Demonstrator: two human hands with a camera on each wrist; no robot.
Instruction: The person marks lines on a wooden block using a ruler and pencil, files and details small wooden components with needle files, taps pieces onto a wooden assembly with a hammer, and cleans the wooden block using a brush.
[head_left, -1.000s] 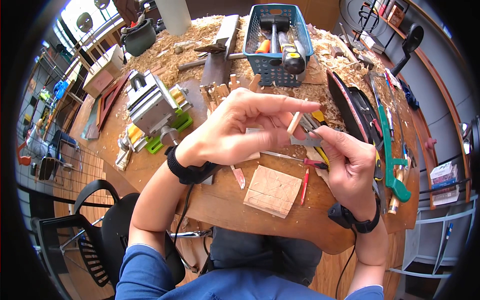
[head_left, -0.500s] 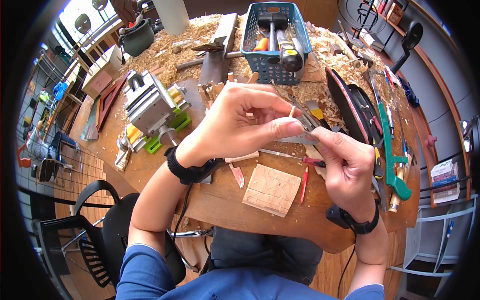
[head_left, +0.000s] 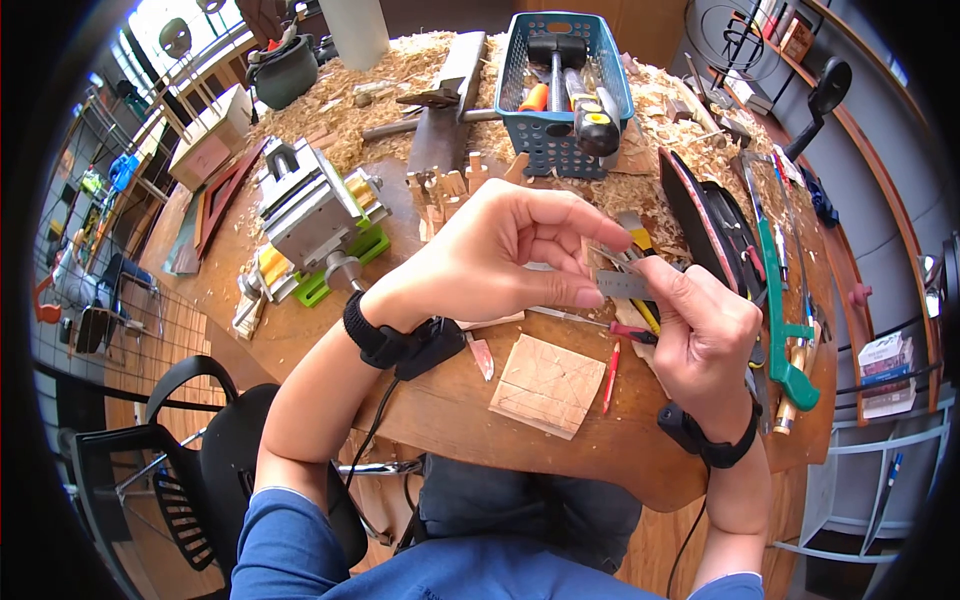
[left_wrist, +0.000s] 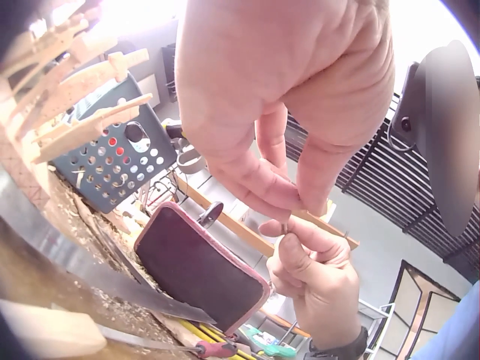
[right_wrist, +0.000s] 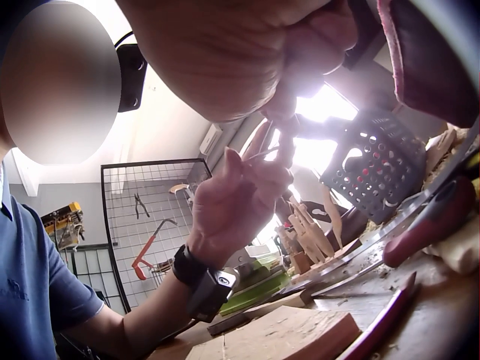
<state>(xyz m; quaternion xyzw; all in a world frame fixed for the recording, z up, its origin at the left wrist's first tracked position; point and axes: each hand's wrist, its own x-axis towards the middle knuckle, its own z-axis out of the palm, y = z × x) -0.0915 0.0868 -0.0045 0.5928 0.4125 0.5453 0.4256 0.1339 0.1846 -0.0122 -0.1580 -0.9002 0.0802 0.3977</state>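
Observation:
In the head view the left hand [head_left: 490,260] is raised over the table, thumb and forefinger bent toward each other. At its fingertips a small pale wooden piece [left_wrist: 328,208] shows in the left wrist view, mostly hidden by the fingers. Close beside it, the right hand [head_left: 700,330] pinches a thin metal ruler [head_left: 622,284] between thumb and forefinger; the ruler's free end points at the left thumb. Whether it touches the wooden piece cannot be told. Below the hands lies a square wooden block [head_left: 548,385] with pencil lines, a red pencil [head_left: 611,378] on its right.
A vise [head_left: 310,215] stands left of the hands. Behind them are carved wooden pieces [head_left: 440,195], a blue basket [head_left: 560,150] of tools and wood shavings [head_left: 375,120]. An open black case [head_left: 705,225] and a green-handled saw [head_left: 793,380] lie on the right.
The left thumb and forefinger have moved apart, and the wooden stick seen between them earlier is now hardly visible in the head view. More of the ruler shows beside the right fingertips.

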